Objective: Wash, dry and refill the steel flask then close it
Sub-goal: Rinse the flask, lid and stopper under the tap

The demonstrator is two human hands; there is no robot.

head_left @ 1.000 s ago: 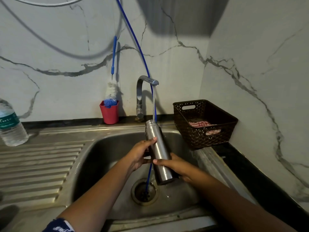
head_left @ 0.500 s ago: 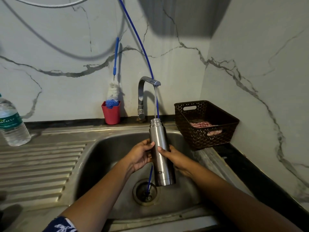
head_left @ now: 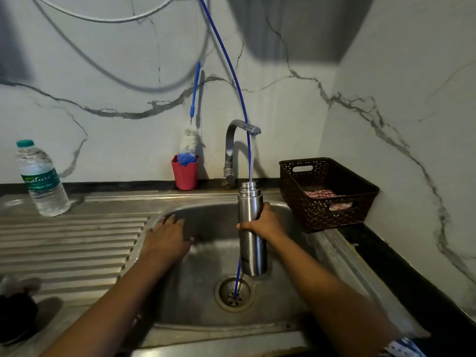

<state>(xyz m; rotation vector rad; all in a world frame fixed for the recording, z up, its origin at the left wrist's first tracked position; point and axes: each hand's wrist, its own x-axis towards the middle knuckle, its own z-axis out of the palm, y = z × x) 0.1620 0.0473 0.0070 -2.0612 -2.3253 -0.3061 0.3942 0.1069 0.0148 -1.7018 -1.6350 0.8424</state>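
Right hand (head_left: 265,224) around upright, capless steel flask (head_left: 253,255) under tap (head_left: 240,126) stream

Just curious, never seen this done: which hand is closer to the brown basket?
Right. The right hand grips the steel flask just left of the brown basket; the left hand is at the sink's left edge, farther away.

silver flask (head_left: 251,243); red cup (head_left: 185,175); brown lattice basket (head_left: 325,202); red-checked cloth (head_left: 320,194)
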